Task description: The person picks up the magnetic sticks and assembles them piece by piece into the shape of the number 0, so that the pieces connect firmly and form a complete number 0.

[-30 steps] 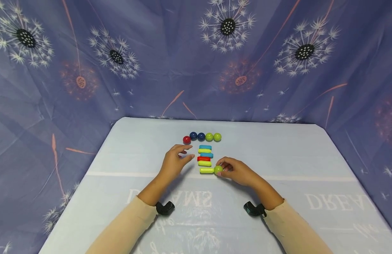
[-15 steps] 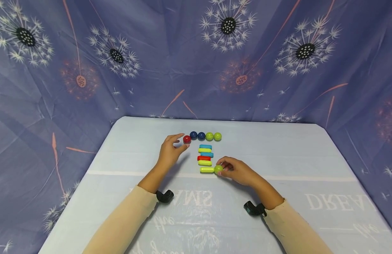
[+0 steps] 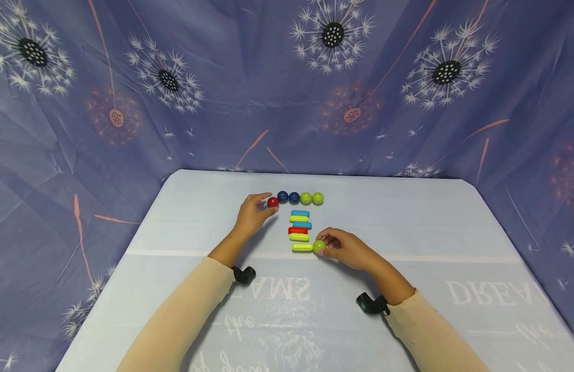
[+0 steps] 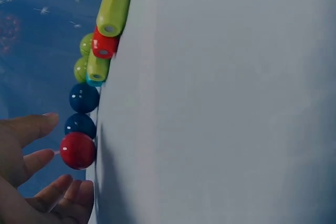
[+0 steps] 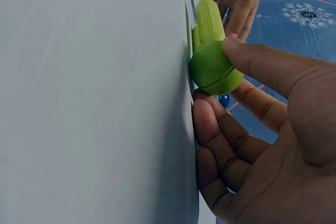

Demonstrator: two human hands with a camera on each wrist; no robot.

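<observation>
The right hand (image 3: 347, 250) rested low on the desk (image 3: 407, 222) and pinched a green ball (image 3: 319, 246) between thumb and fingertips (image 5: 247, 61), pressing it against the near end of a yellow-green rod (image 3: 302, 247); the grip looked meant to keep ball and rod joined end to end. Just beyond that hand, toward the far edge, four more rods lay side by side in a tidy stack (image 3: 299, 225), blue, yellow-green, blue, red and yellow-green in turn, probably laid out so each could be taken singly. The left hand (image 3: 250, 216) was stretched forward and a little to the left of the stack, fingers loosely spread and curving around a red ball (image 3: 273, 202); from the left wrist view one fingertip (image 4: 39, 158) seemed to be just at the ball, though a firm grip could not be made out. To the right of that hand ran a row of two dark blue balls (image 3: 288, 197) and two green balls (image 3: 312, 198), touching one another.
</observation>
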